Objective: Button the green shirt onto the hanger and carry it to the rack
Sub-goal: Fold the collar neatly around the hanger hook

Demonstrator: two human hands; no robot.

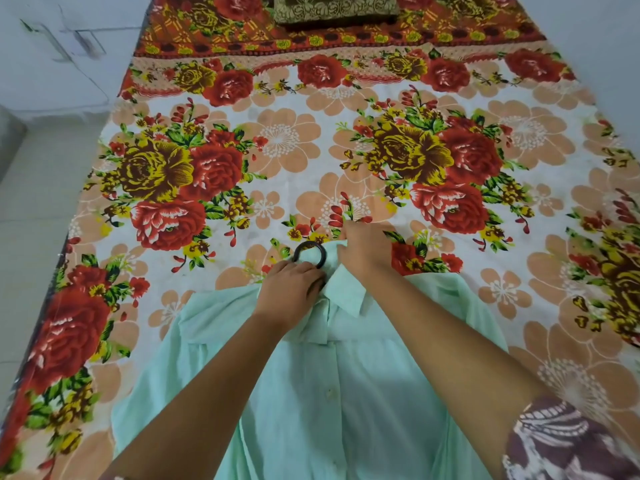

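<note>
**A:** What are the fingers doing?

**B:** The left hand (294, 284) is palm down with its fingers bent, the tips pressed onto the collar (346, 293) at the foot of the hanger (322, 255). I can't tell whether they pinch cloth or the hanger's neck. The right hand (363, 247) has its fingers curled tight round a bunch of collar cloth just right of the hook.

**A:** How much of the hanger shows?

**B:** Only the black hook, sticking out past the collar and curling over between the two hands. The rest is inside the shirt.

**A:** How does the shirt lie?

**B:** The green shirt (346, 410) lies front up on the floral bedsheet (294, 140). Its collar is at the far end and its body runs back toward the person, so the long axis goes near to far. A pale button (330, 392) sits on the placket down the middle.

**A:** And the arms?

**B:** Both forearms reach forward over the shirt and converge at the collar. The right one comes out of a maroon and white patterned sleeve (568, 441). Well beyond, at the head of the bed, is a dark brocade cushion (336, 10).
</note>
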